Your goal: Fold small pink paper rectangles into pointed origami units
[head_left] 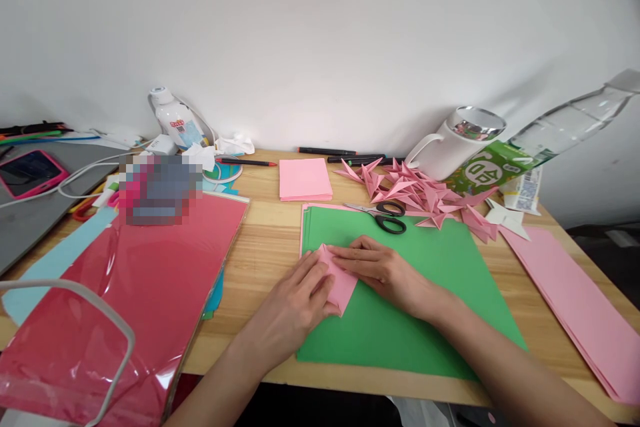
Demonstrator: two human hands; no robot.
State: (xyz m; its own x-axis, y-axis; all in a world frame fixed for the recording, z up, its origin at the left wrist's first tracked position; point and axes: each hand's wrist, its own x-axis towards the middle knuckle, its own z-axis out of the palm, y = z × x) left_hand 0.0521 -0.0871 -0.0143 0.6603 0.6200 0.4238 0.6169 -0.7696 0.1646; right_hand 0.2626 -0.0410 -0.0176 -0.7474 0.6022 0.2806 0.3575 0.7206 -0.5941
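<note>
Pink paper (346, 289) under left grip (297, 295) and right grip (389, 273), on green sheets (380, 347). Both press on it; pinching or not, can't tell. Likely light, thin, easily creased; take it by edges beside each grip.

Looks like a home or dorm room, can't tell which. Wood-grain tabletop (265, 247) against a scuffed white wall (320, 47). Personal stuff around: phone (33, 172), mug (440, 152), plastic bottle (570, 119), loose white cable (131, 340). Doubles as a paper-craft spot: scissors (376, 211), green paper (415, 287), folded pink pieces (407, 191) heaped near the wall, pink sheet (346, 288) being worked.
</note>
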